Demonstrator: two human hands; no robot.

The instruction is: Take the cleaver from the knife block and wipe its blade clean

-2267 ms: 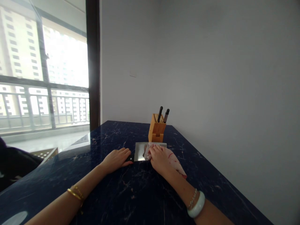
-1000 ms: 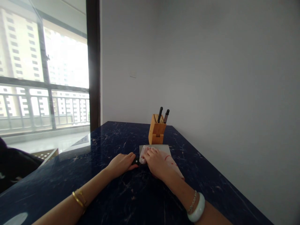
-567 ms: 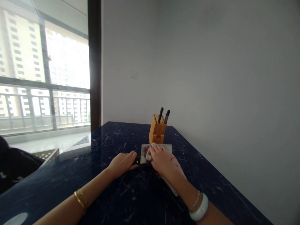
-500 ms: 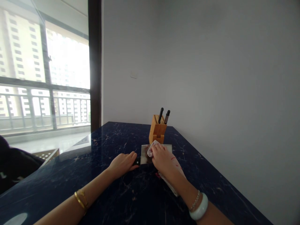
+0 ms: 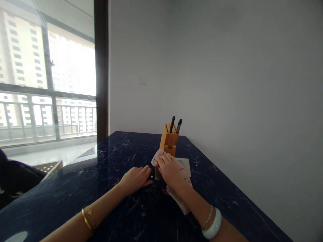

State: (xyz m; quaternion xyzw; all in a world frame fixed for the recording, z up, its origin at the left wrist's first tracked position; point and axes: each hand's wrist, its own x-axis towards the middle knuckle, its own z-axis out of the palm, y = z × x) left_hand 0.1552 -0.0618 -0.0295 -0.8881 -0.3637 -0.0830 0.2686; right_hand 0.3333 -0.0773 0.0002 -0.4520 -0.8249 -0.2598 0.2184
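Compared with the pictures from a moment earlier, the cleaver (image 5: 183,165) is seen to lie slightly further to the right on the table (image 5: 131,215), and the cloth (image 5: 157,157) is now bunched at the left, near end of the blade instead of over its middle. More bare steel is thus exposed toward the right, where it was partly covered half a second ago. From this it is judged that the wiping stroke has been carried along the blade toward the handle, and that the wiping of this face is well along, though how clean the steel is cannot be told at this distance.

The left hand (image 5: 136,178) is laid flat on the table with the fingers loosely extended; the dark handle (image 5: 151,176) of the cleaver is pinned beneath the fingertips rather than wrapped, so the knife is held down against the table. The right hand (image 5: 169,169) is curled over the cloth, which is pressed onto the blade, while a loose tail of the same cloth is trailed back under the wrist. Both forearms are stretched forward, converging on the cleaver; a white bangle and a thin chain are worn on the right wrist, gold bangles on the left.

Just beyond the blade, a wooden knife block (image 5: 168,143) is stood upright near the wall, with two dark handles protruding from it.
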